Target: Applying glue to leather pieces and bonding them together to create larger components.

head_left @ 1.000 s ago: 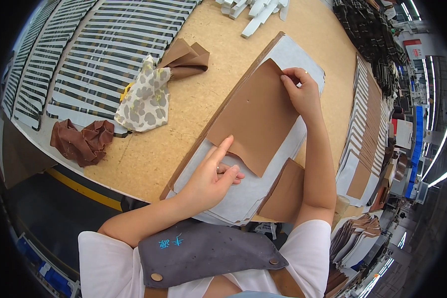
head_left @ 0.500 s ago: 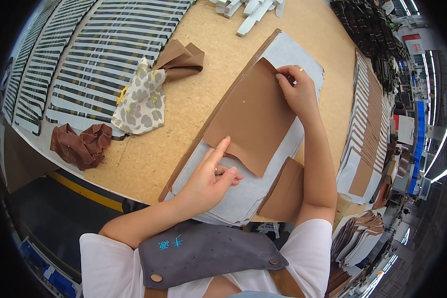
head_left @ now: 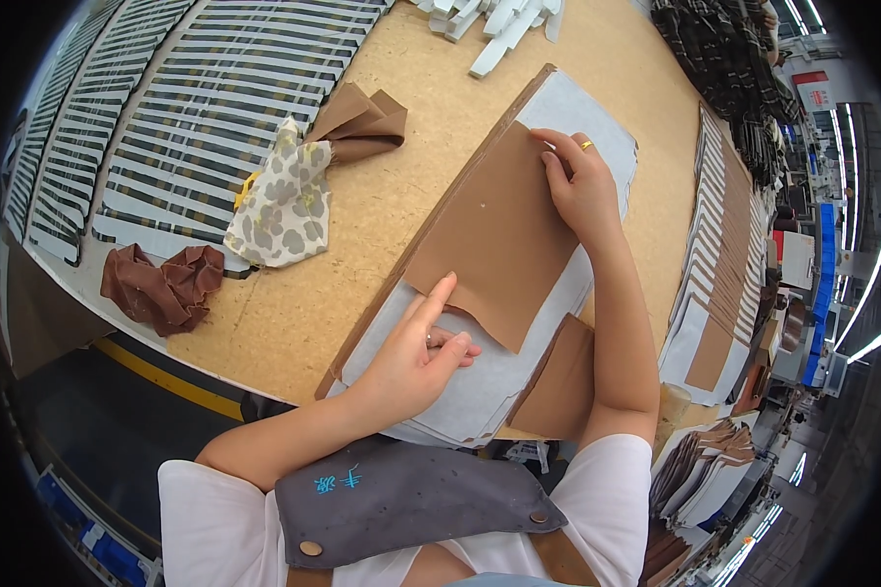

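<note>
A brown fabric piece (head_left: 494,230) lies on a stack of pale grey-white sheets (head_left: 582,112) with brown edges, set at a slant on the table. Its lower edge curls up a little. My left hand (head_left: 416,357) rests at the piece's lower left corner, index finger stretched out on the fabric and the other fingers loosely bent. At the upper end, my right hand (head_left: 582,186) touches the piece's top edge with its fingertips, thumb and index finger apart. Beside the stack, under my right forearm, is a smaller brown piece (head_left: 561,377).
On the left lie a crumpled reddish-brown cloth (head_left: 162,289), a spotted cloth (head_left: 279,210), a folded brown cloth (head_left: 362,122) and rows of striped pieces (head_left: 215,98). White strips (head_left: 499,34) lie at the far edge. Striped brown-and-white sheets (head_left: 710,284) and dark plaid fabric (head_left: 719,68) are at right.
My right hand has shifted slightly left along the fabric's top edge, and its thumb and index finger have parted. The raised top corner now lies flatter. My left hand has barely moved.
</note>
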A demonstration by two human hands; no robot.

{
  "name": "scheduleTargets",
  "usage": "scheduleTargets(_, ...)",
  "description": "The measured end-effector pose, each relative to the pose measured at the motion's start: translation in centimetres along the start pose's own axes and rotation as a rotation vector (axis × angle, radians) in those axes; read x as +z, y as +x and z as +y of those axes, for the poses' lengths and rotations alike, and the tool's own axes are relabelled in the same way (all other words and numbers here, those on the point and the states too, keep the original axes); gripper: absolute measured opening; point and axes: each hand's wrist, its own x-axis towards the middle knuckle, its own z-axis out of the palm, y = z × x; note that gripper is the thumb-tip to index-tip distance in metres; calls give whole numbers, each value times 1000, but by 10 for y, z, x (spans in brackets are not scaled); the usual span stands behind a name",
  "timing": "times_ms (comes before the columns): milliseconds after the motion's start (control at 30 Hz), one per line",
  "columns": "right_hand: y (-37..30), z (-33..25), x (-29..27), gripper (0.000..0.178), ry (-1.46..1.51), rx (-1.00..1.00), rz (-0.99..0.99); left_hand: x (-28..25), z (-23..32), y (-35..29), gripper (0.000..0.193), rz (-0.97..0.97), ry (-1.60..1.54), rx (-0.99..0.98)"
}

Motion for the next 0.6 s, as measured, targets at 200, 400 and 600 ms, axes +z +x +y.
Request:
scheduleTargets(200, 0, 2, 2, 24, -102, -64, 5, -1, 0, 0, 62, -11, -10, -8)
scheduleTargets(400, -1, 4, 6, 29, -193, -141, 5, 1, 1, 0, 61, 2, -14, -5)
scheduleTargets(600, -5, -1, 4, 35, -496, -396, 192, 1, 1, 1, 60, -11, 17, -3)
